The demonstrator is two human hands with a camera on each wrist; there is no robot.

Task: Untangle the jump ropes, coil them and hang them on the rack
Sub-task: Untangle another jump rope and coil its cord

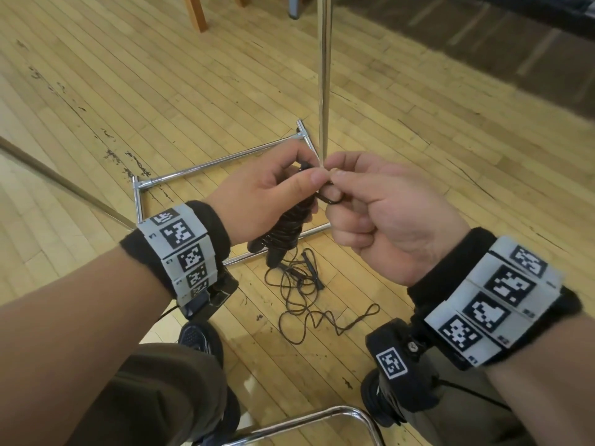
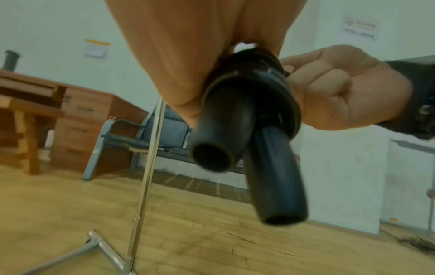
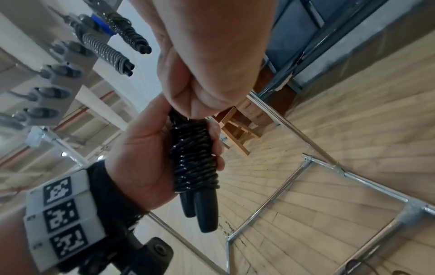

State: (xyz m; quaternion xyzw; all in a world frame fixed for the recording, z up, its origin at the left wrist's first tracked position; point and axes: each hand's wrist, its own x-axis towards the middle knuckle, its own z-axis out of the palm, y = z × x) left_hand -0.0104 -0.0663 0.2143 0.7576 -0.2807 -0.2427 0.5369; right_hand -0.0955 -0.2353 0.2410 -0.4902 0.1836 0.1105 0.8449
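Clasping, in the left hand [image 1: 267,191], the coiled jump rope [image 1: 289,226], curling the fingers round its glossy black wraps and leaving its 2 handles [image 2: 277,176] poking out side by side below the palm. Holding that bundle in the air above the floor, just in front of the rack pole [image 1: 324,75]. Pinching with the right hand [image 1: 386,217] the small end loop [image 1: 331,198] at the top of the bundle, pressing thumb and forefinger together on it, apparently tucking or tightening it as a locking turn. Not seeing how the loop is threaded, hidden as it is behind the fingertips.

Judging the risks from here:
- Losing the loop from the pinch, probably letting the top wraps spring loose and undoing the coil.
- Easing the left grip too soon, likely letting the stiff cord slide down off the handles.
- Pulling the loop too hard, possibly dragging a wrap over the end.

Leaving another jump rope [image 1: 306,294] lying loose and looped on the wooden floor [image 1: 128,75] near the feet, beside the rack base [image 1: 225,159]; risking a shoe snagging it when stepping closer. Showing, in the right wrist view, 2 wound ropes [image 3: 105,54] already hanging from the hooks [image 3: 47,93], with other hooks bare; risking a knock to those while reaching up.
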